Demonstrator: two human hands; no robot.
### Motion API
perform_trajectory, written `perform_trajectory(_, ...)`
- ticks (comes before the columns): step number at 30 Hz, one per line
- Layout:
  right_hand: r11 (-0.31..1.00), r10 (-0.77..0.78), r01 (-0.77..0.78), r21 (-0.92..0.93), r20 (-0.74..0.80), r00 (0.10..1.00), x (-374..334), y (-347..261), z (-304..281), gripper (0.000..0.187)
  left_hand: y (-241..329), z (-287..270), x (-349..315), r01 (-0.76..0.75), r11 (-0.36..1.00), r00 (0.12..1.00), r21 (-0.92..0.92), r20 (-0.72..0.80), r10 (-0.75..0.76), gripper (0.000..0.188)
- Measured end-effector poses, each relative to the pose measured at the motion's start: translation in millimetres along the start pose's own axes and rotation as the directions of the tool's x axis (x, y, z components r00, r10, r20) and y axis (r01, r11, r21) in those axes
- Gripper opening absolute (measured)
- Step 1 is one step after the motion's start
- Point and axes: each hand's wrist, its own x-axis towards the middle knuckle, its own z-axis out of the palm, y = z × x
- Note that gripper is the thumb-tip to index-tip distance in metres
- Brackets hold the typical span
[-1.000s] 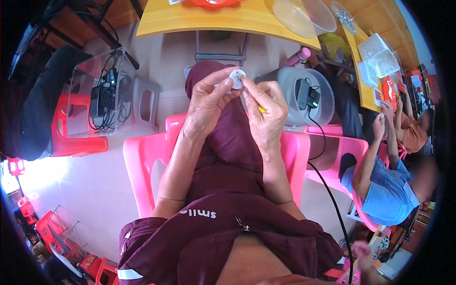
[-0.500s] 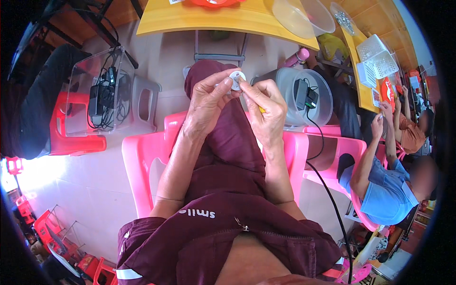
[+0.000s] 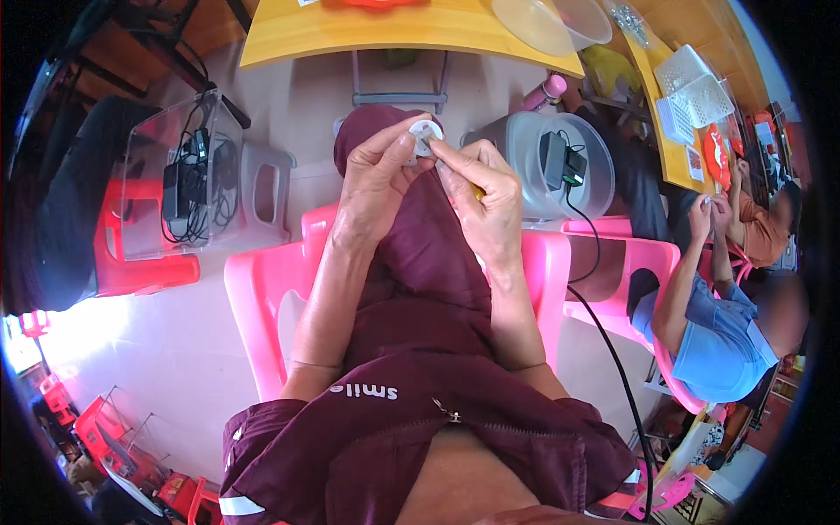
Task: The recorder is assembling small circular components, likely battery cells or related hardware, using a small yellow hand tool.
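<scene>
Above my knees, my left hand [image 3: 374, 179] pinches a small round white disc [image 3: 425, 131] between thumb and fingers. The disc has a greyish middle and is too small to make out in detail. From the other side, my right hand [image 3: 486, 194] comes up to it, the index fingertip at the disc's face. Its fingers are curled round a small yellow thing [image 3: 478, 191], of which only a bit shows; its kind is hidden.
A yellow table [image 3: 394, 31] stands ahead, with a clear plastic bowl [image 3: 534, 26] on it. At left, a clear bin [image 3: 144, 206] holds black adapters and cables. A clear tub [image 3: 591, 179] at right holds another adapter, its black cable [image 3: 608, 359] running past my pink chair [image 3: 254, 297]. Co-workers sit at right.
Both hands have shifted slightly left and up with the disc, and the view has tilted a little. My grip on the disc looks the same.
</scene>
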Motion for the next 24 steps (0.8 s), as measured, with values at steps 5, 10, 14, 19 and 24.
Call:
perform_trajectory(5,0.997,0.065,-0.064,0.034,-0.015,0.998,-1.1,1.6,-0.6,0.024,-2.1,0.4,-0.6,0.005,1.000,1.000,-0.008,-0.004,-0.006,0.027)
perform_trajectory(10,0.995,0.071,-0.071,0.072,-0.002,0.997,0.8,4.8,0.4,0.024,-1.8,0.0,-0.3,-0.071,0.991,0.997,0.110,0.024,0.069,0.027)
perform_trajectory(14,0.995,0.067,-0.067,0.080,0.000,0.998,0.9,7.9,0.8,0.024,-1.3,-0.1,-0.3,-0.081,0.985,0.997,0.150,0.023,0.078,0.027)
perform_trajectory(19,0.982,0.095,-0.100,0.157,0.038,0.995,1.6,10.3,-0.6,0.025,-0.6,-1.1,-0.3,-0.074,0.989,0.997,0.126,0.029,0.071,0.027)
perform_trajectory(24,0.990,0.087,-0.090,0.112,0.037,0.996,2.8,6.7,0.9,0.024,0.1,-2.2,-0.8,-0.087,0.984,0.996,0.158,0.002,0.088,0.026)
